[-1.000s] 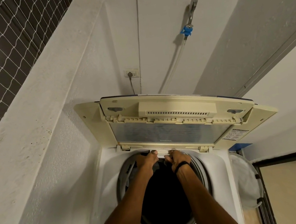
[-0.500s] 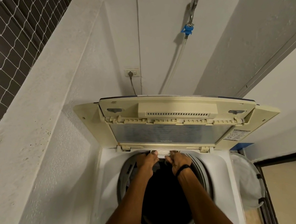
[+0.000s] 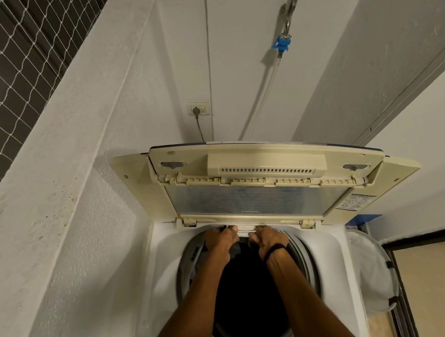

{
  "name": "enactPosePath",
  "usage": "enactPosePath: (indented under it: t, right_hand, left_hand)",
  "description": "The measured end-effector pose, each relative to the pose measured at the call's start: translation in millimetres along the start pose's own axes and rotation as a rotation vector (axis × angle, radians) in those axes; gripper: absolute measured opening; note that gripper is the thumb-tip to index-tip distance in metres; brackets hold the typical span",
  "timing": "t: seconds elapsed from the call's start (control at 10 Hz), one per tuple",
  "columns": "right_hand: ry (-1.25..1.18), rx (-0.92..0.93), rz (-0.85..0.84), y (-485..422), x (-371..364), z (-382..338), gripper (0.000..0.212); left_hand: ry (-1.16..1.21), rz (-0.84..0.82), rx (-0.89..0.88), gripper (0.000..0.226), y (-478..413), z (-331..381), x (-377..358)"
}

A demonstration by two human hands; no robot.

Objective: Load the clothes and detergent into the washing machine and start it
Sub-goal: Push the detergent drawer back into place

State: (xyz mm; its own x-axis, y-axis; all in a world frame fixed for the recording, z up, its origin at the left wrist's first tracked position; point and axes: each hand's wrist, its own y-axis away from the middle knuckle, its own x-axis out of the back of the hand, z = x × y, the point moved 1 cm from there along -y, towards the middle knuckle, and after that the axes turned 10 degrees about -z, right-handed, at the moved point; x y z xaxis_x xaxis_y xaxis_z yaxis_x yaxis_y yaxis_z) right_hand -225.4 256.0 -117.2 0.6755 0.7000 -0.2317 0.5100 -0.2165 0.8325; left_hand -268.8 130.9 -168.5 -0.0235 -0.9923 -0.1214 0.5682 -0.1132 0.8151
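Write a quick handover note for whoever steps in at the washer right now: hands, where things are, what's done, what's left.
Left hand and right hand: both grip a pale drawer-like part at the back rim of the washing machine.
Lid: folded open and upright.
Drum: dark, contents not discernible.
Laundry basket: right of the machine.
Plug: in the wall socket.
Left: detergent not in sight; close lid, start.

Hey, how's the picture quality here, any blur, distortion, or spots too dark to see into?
Head view: wide-angle lens bends the wall edges and splays the cream folded washer lid; the white top-loading washing machine's dark round drum is a black pit, contents unreadable; the left hand and right hand at the white back-rim tray are slightly soft; the white mesh laundry basket is smeared at the frame edge.
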Motion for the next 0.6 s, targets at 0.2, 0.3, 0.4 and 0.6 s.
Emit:
enactPosePath:
  t: [0.2, 0.3, 0.4, 0.6]
  right_hand:
    - [-0.008, -0.011, 0.004, -2.2, -1.7, 1.0, 0.040]
    - [-0.018, 0.010, 0.001, -0.3, -3.9, 1.8, 0.039]
    - [-0.029, 0.031, 0.020, -2.4, -7.5, 6.3, 0.033]
    - [-0.068, 0.069, 0.023, 0.7, -11.1, 11.7, 0.016]
  left_hand:
    - [-0.119, 0.002, -0.024, 0.031, -2.1, 1.2, 4.2]
    - [-0.109, -0.011, -0.026, 0.033, -4.9, -2.5, 6.9]
    - [0.012, -0.081, -0.016, 0.034, 0.1, -4.2, 8.6]
    - [0.079, -0.126, -0.114, 0.015, 13.5, 2.3, 12.7]
